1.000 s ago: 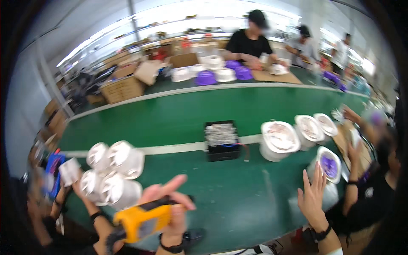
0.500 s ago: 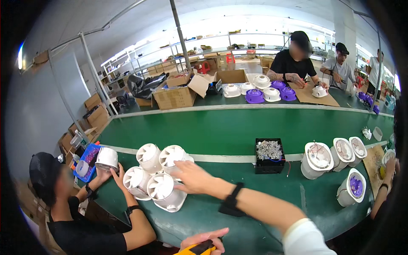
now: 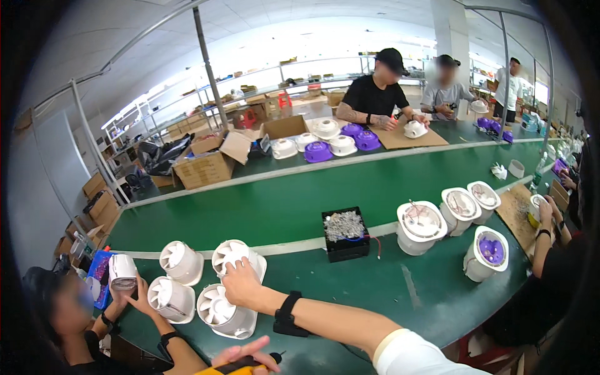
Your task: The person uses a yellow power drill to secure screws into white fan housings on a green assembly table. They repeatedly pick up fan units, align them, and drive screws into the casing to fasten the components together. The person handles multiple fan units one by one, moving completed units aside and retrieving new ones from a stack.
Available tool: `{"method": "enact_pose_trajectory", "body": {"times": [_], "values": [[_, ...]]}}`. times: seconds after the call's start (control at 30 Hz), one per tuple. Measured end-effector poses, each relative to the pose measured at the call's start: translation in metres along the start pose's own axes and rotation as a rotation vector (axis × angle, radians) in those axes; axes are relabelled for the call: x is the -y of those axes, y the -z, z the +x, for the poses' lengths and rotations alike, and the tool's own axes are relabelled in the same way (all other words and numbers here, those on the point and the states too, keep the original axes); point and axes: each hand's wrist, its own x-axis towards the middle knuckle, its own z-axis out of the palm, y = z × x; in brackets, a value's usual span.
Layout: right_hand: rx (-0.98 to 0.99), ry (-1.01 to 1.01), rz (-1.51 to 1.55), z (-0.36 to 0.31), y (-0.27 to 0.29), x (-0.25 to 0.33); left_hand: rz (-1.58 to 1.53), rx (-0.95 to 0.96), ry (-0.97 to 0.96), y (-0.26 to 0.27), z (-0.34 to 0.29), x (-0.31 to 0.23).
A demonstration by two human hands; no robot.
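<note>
On green workbench (image 3: pixel 400 294), four white fan housings (image 3: pixel 206 281) clustered at near left. Right hand (image 3: pixel 240 282), fingers loosely curled, resting on rear-right housing (image 3: pixel 239 255). At bottom edge, left hand (image 3: pixel 247 356), half closed around yellow tool (image 3: pixel 234 367).

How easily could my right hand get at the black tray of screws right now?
Probably easily. The right hand rests on a white fan, and the tray sits just to its right. Only bare green table lies between them, so nothing seems to block the way.
</note>
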Motion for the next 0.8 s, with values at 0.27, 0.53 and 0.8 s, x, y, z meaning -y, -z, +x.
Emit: {"method": "enact_pose_trajectory", "body": {"times": [0.27,0.53,0.8], "values": [[-0.083,-0.071,0.049,-0.091,0.039,-0.047,-0.102,-0.065,0.111,-0.026,0.012,0.028],[-0.250,0.065,0.048,-0.147,0.050,-0.107,-0.119,-0.140,-0.013,-0.064,0.039,0.037],[-0.354,-0.081,0.370,-0.172,0.104,-0.132,-0.031,-0.155,-0.185,-0.071,0.071,0.015]]}}
